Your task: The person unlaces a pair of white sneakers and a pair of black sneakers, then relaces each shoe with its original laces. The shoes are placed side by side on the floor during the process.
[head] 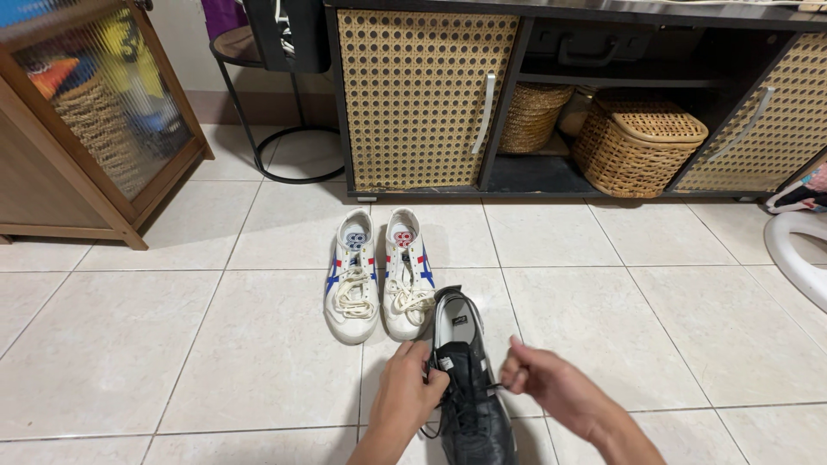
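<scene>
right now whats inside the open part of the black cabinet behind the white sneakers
In the cabinet, two woven baskets: a round one and a bigger lidded one. A dark case sits on the shelf above. The lid hides the bigger basket's contents.

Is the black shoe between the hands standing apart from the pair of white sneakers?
No: the black shoe has its heel end touching the right white sneaker of the pair.

Glossy black leather shoe (469,405), matt white sneakers (379,275), shiny floor tiles (215,344), woven wicker basket (637,142)
</scene>
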